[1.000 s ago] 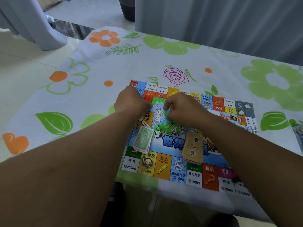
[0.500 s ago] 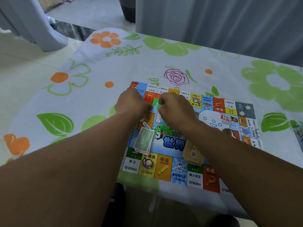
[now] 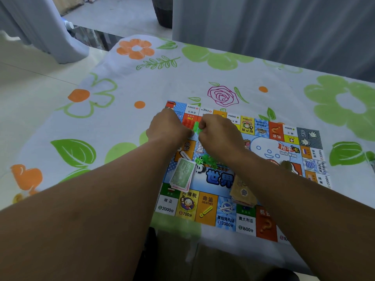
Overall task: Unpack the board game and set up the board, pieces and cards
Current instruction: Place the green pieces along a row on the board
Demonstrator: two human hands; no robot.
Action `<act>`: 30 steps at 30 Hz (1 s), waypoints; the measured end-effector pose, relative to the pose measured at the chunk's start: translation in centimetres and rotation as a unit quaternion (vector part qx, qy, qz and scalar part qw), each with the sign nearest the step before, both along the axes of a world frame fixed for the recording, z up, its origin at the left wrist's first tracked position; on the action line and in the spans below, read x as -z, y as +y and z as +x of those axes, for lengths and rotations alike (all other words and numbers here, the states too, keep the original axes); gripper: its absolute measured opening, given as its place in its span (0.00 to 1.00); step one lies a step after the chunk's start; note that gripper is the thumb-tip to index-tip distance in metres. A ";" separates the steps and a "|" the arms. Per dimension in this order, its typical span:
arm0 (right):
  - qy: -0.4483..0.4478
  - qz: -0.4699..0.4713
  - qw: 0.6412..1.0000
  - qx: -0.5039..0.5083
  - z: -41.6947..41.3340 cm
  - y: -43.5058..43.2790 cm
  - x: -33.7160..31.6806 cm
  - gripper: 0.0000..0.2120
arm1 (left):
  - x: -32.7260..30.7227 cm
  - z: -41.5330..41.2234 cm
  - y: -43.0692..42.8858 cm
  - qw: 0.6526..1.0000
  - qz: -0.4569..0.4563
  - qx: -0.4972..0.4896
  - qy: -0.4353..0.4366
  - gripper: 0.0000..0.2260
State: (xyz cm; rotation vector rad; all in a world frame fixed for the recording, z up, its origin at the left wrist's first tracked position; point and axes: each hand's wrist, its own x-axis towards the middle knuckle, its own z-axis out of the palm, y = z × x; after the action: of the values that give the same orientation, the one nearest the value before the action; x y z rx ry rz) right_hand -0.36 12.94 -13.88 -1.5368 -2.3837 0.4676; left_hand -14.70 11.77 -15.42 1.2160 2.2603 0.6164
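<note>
The colourful game board [image 3: 269, 151] lies flat on the table. My left hand [image 3: 168, 128] and my right hand [image 3: 217, 134] meet over its far left corner, both with curled fingers pinching a small green plastic piece [image 3: 196, 127] between them. A loose heap of green pieces [image 3: 205, 159] sits on the board just behind my right wrist. A stack of green paper money [image 3: 182, 176] lies on the board's left side. A tan card stack [image 3: 242, 194] lies near the front, partly hidden by my right forearm.
The table wears a white cloth [image 3: 121, 118] printed with green and orange flowers. Its front edge runs just below the board. A grey curtain [image 3: 263, 23] hangs behind the table, and a pale plastic chair [image 3: 46, 29] stands on the floor at far left.
My right hand has moved left and away from me to meet my left hand at the board's far left corner. The view has shifted slightly.
</note>
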 end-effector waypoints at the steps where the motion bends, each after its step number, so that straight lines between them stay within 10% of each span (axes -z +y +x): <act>1: -0.001 0.003 1.000 0.001 0.0 0.0 0.0 0.07 | 0.0 0.0 0.0 1.000 0.001 0.001 0.002 0.18; 30: 0.010 0.025 0.999 0.024 0.1 0.0 0.2 0.05 | 0.3 0.1 0.1 1.000 -0.004 0.004 0.018 0.16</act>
State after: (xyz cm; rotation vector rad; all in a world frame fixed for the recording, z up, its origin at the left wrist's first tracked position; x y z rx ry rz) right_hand -0.30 12.92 -14.09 -1.5580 -2.3197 0.4082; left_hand -14.61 11.92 -15.69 1.2418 2.2844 0.5859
